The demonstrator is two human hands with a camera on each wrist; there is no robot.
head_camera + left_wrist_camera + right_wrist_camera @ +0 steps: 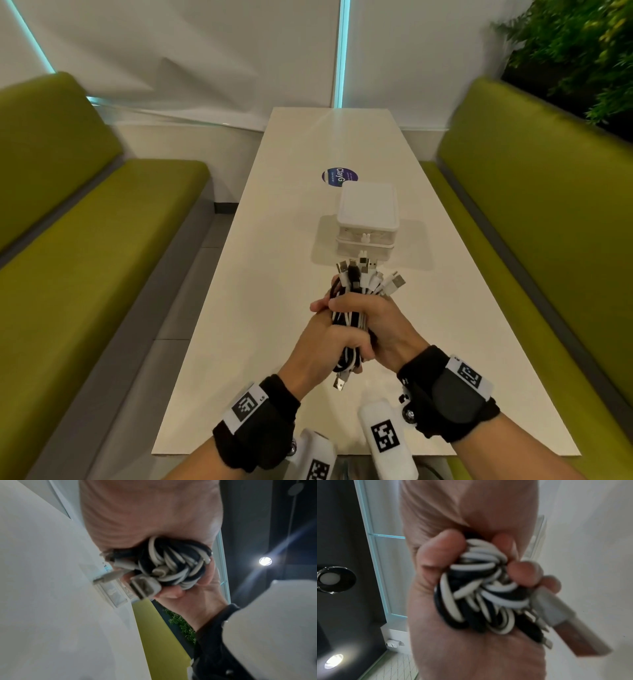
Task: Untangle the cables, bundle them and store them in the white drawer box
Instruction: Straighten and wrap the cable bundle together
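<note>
So the untangling part looks basically done. All the cables [352,318], black and white ones mixed, are gathered into one fat bundle, folded over so the loops bunch together, with most of the plugs [371,277] fanning out the far end and one USB plug [339,383] dangling out the near end.

Both hands are wrapped around it. The left hand [325,346] has the lower part of the bundle, fingers curled tight around it. The right hand [373,322] clamps the upper part, thumb across the front; in the right wrist view the fingers [524,573] dig right into the loops. So neither hand is loose or open at all, both are squeezing the same bundle, held up over the counter [274,308], not resting on it.

What I can't spot is any tie, strap or band around the bundle. Might be hidden under the hands, can't tell. My guess is it's only held together by grip right now, so let go and it springs apart.

The white drawer box [368,219] sits on the counter just past the plug ends, near but not touching as far as I can see. Both drawers look closed. So still to do, I'd say: secure the bundle somehow, free one hand, pull a drawer open, stuff the cables in, close it. Maybe two thirds through.
</note>
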